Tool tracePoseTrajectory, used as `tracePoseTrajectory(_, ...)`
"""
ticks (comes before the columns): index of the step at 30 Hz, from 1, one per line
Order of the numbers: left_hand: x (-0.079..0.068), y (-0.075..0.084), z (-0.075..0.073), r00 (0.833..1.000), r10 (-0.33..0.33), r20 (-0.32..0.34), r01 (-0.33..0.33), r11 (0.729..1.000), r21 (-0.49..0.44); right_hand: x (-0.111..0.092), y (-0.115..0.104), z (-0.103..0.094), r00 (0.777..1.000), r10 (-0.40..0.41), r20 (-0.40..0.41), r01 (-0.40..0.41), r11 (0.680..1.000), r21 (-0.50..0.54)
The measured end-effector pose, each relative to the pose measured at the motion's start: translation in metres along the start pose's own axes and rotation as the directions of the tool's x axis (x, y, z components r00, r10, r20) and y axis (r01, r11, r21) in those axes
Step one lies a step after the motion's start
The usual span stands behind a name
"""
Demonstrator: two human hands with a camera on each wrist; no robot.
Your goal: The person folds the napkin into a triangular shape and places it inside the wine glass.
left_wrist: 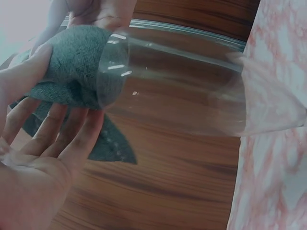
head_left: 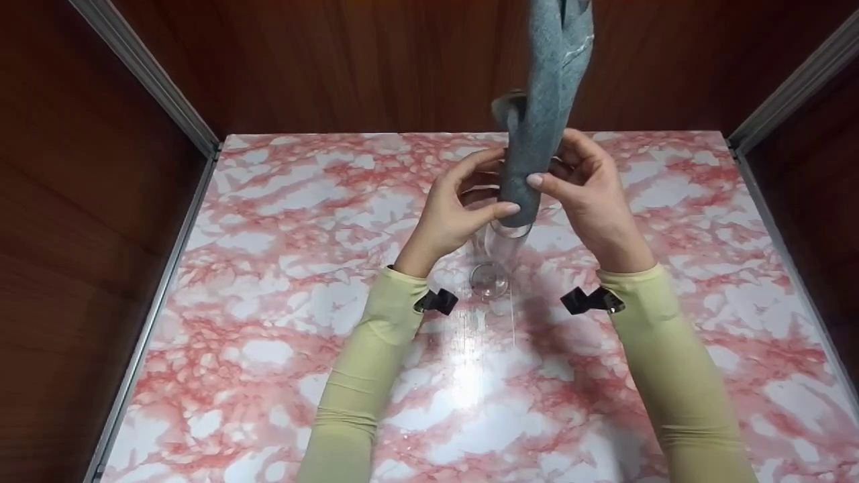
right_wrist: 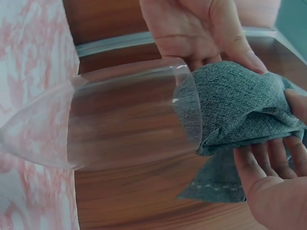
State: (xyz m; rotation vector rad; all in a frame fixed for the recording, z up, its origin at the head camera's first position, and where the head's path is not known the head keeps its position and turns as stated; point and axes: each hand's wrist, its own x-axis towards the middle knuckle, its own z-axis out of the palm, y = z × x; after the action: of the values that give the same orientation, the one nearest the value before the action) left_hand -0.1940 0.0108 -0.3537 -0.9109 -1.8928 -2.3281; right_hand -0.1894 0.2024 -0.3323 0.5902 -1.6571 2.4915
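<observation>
A grey-green cloth (head_left: 547,100), rolled into a long bundle, rises from the mouth of a clear stemmed glass (head_left: 507,247). The lower end of the cloth (right_wrist: 235,100) is tucked just inside the rim, as the right wrist view shows. My left hand (head_left: 453,208) grips the bundle low on its left side, thumb across the front. Slightly higher, my right hand (head_left: 597,194) holds it from the right between thumb and fingers. Below the rim, the tapering bowl of the glass (left_wrist: 182,81) looks bare of cloth. A loose cloth corner hangs beside the fingers in both wrist views.
Under the glass lies a red-and-white marbled tabletop (head_left: 282,322). Dark wood panels (head_left: 335,60) stand at the back and sides, with metal rails (head_left: 151,74) along the corners. Small black mounts (head_left: 439,302) stick out from both yellow-green sleeves.
</observation>
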Motion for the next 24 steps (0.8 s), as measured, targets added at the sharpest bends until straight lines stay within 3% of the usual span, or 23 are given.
tracePoseTrajectory(3,0.0,-0.009,0.001,0.999,0.051,-0.014,-0.051,0.999,0.01,-0.002,0.0,-0.002,1.0,0.002,0.023,-0.002,1.0,0.024)
tracePoseTrajectory(9,-0.008,0.012,0.009,0.998,0.048,-0.029,-0.047,0.997,0.059,-0.007,-0.001,-0.005,0.997,0.031,0.075,-0.036,0.997,0.061)
tracePoseTrajectory(16,-0.013,0.013,0.009,0.998,0.059,-0.015,-0.057,0.995,0.086,-0.013,0.001,-0.01,0.99,0.074,0.122,-0.063,0.994,-0.092)
tracePoseTrajectory(20,-0.016,0.009,0.009,0.998,0.065,-0.023,-0.063,0.995,0.081,-0.015,0.001,-0.012,0.979,0.107,0.174,-0.085,0.988,-0.127)
tracePoseTrajectory(24,-0.018,0.007,0.009,0.997,0.073,-0.027,-0.071,0.995,0.077,-0.016,0.002,-0.013,0.978,0.109,0.177,-0.082,0.984,-0.157)
